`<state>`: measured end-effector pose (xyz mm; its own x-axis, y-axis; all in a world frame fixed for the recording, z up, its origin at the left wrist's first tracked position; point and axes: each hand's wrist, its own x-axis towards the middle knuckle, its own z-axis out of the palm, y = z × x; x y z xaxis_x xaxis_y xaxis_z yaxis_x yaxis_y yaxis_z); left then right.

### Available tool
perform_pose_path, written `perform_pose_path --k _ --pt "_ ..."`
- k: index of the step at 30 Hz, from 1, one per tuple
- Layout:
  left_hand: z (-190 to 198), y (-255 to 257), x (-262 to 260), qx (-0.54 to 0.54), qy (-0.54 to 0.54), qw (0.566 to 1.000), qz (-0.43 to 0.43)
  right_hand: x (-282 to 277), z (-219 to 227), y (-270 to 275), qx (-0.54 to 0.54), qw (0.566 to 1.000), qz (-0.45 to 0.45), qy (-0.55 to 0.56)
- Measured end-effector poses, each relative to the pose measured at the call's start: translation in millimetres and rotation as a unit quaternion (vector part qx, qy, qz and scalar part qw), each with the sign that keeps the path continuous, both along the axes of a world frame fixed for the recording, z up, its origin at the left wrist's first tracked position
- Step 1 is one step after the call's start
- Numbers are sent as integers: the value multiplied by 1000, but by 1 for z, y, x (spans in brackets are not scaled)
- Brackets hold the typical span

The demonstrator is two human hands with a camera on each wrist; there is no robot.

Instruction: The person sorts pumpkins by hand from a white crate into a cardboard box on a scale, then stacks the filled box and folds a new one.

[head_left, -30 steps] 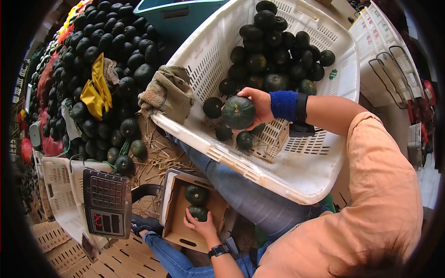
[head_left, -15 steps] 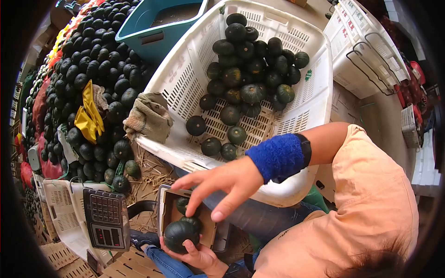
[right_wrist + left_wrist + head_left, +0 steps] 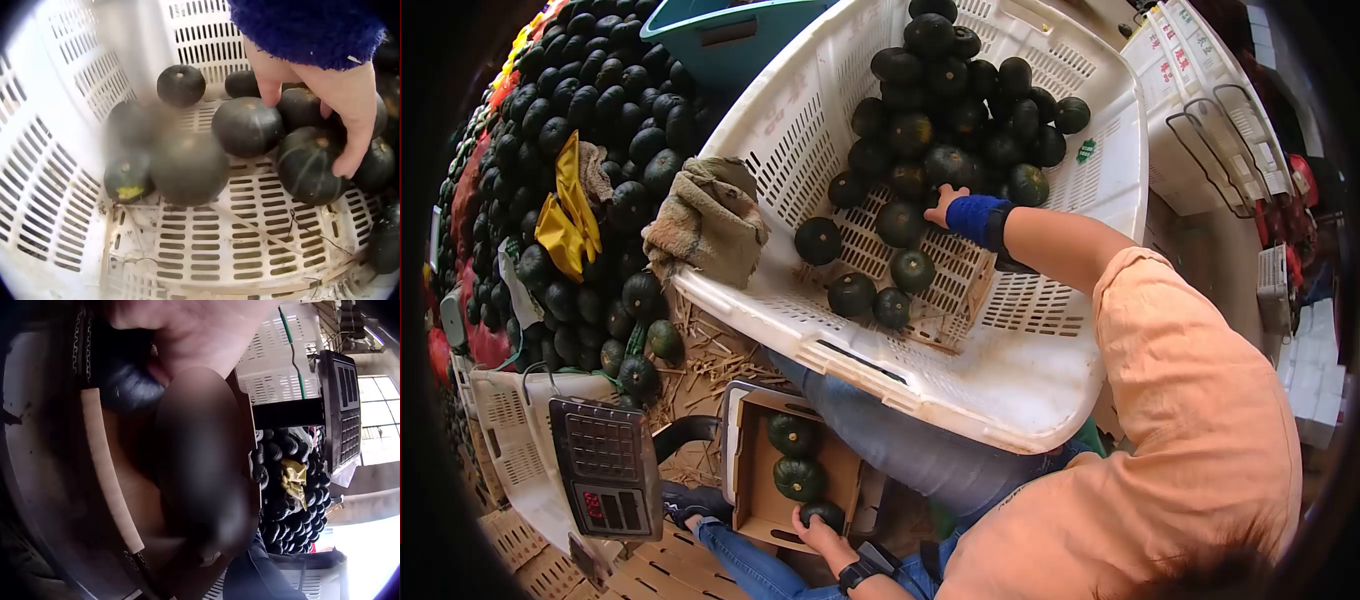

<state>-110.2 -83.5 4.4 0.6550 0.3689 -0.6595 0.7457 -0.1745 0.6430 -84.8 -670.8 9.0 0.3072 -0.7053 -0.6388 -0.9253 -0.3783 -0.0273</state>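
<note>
Three dark green squashes stand in a row in the cardboard box (image 3: 748, 500); the left hand (image 3: 826, 540) has its fingers round the nearest squash (image 3: 822, 516). In the left wrist view the left hand (image 3: 194, 331) covers part of a dark squash (image 3: 128, 384). The right hand (image 3: 948, 208) reaches into the large white crate (image 3: 1000, 420), at the front of the squash heap. Close up in the right wrist view, the right hand (image 3: 331, 94) has its fingertips around a striped squash (image 3: 309, 164), its thumb touching the squash's side.
A scale display (image 3: 605, 468) stands left of the box. The rag (image 3: 710, 220) hangs over the crate's left corner. Behind lie a large squash pile (image 3: 550, 100) with yellow gloves (image 3: 568, 215) and a blue-green tub (image 3: 735, 40). White crates (image 3: 1200, 110) stand at right.
The squash that the left hand held up is now down in the box, third in the row. The right hand has moved from over the box back into the crate, to a squash.
</note>
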Motion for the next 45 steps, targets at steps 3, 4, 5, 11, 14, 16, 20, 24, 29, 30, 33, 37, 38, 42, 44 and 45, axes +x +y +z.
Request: perform_pose_path --k 3,4,5,11,14,16,20,24,29,30,33,37,38,42,44,45 --pt "-20 11 -2 64 -25 992 -107 -3 -39 19 -107 990 -82 -30" --pt "-20 10 -1 62 -27 992 -109 -6 -50 19 -122 989 -73 -38" --pt "-18 9 -2 59 -28 992 -109 -11 -62 20 -136 988 -60 -45" --pt "23 -21 7 93 -74 988 -99 -28 -29 -17 -48 996 -8 -80" --pt "68 -47 21 64 -87 990 -90 -45 -15 -61 209 962 -106 -142" --pt "70 -45 23 37 -103 989 -94 -70 -48 -84 302 930 -88 -190" --pt "67 -42 22 32 -113 988 -103 -49 -61 -9 73 960 200 -180" --pt "71 -29 11 26 -85 992 -95 0 -23 103 33 959 252 -125" --pt "71 -16 11 -2 -60 997 -53 -4 -65 127 -30 965 144 -215" --pt "75 -20 12 7 -76 996 -44 -3 -60 116 16 968 154 -199" --pt "95 -33 19 -18 -122 990 -73 7 -14 81 404 885 -81 -215" --pt "121 -48 27 -73 -172 979 -77 4 84 63 745 585 -237 -218" --pt "129 -54 28 -97 -189 974 -80 4 109 68 757 562 -230 -242" --pt "165 -88 23 -215 -250 938 -106 -5 175 111 790 491 -169 -326" --pt "190 -112 17 -299 -272 907 -119 -11 215 155 712 567 -99 -402" --pt "201 -125 13 -346 -281 887 -122 -16 242 188 619 641 -47 -452"
